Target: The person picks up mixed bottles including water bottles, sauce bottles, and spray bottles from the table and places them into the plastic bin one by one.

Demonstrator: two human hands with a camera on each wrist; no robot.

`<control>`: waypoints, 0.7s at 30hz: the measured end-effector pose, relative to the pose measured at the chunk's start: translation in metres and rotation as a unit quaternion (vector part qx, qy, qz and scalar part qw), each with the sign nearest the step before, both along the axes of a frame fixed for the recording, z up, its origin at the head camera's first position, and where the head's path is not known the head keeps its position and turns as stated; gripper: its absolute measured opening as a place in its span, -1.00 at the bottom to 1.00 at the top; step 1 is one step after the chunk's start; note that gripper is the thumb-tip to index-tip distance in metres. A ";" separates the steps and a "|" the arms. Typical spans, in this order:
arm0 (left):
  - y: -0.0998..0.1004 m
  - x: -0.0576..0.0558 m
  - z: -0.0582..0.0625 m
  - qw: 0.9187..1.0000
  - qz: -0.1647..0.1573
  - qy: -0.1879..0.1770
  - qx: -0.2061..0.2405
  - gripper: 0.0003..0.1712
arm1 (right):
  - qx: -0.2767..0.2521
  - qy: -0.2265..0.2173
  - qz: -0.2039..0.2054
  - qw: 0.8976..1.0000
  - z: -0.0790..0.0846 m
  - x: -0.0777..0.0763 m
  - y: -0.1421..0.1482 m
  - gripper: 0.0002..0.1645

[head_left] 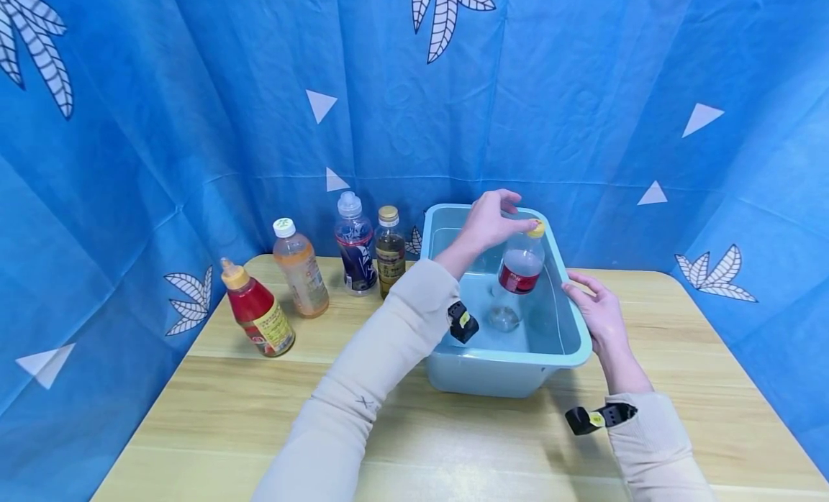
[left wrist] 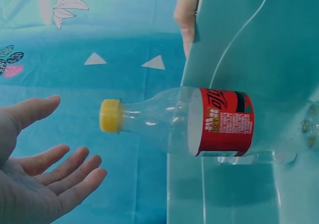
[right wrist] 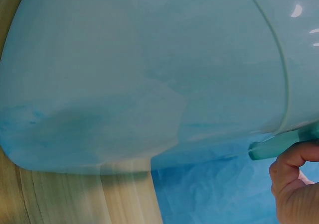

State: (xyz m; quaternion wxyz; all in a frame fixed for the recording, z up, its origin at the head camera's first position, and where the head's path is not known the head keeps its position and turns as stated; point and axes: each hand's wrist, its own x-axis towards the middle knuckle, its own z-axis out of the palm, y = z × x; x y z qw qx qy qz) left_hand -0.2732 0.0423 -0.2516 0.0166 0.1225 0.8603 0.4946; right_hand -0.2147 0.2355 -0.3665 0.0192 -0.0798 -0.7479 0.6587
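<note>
Clear plastic bottle (head_left: pixel 520 272) sat inside the blue basin (head_left: pixel 488 380), yellow cap (left wrist: pixel 110 115) up. Your left grip (head_left: pixel 488 224) was spread, just off the cap; your right grip (head_left: pixel 599 311) pinched the basin's rim (head_left: pixel 518 359). Bracing the rim and not knocking the cap sideways was likely best.

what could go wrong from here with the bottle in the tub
The bottle looks upright in the tub, and the open left hand is close to its yellow cap without touching it, so a bump might tip it over. The right hand holds the tub's rim; a tug could topple the bottle too.
</note>
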 end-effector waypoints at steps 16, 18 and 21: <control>-0.035 0.020 0.002 0.997 -0.028 0.019 0.072 -0.52 | -0.024 0.002 0.000 1.000 0.000 0.000 -0.001 -0.48; -0.042 0.022 0.001 0.996 -0.030 0.020 0.081 -0.53 | -0.027 0.001 -0.001 1.000 0.000 0.000 -0.001 -0.47; -0.050 0.024 -0.002 0.995 -0.031 0.031 0.091 -0.56 | -0.024 0.002 -0.001 1.000 0.001 0.001 0.000 -0.46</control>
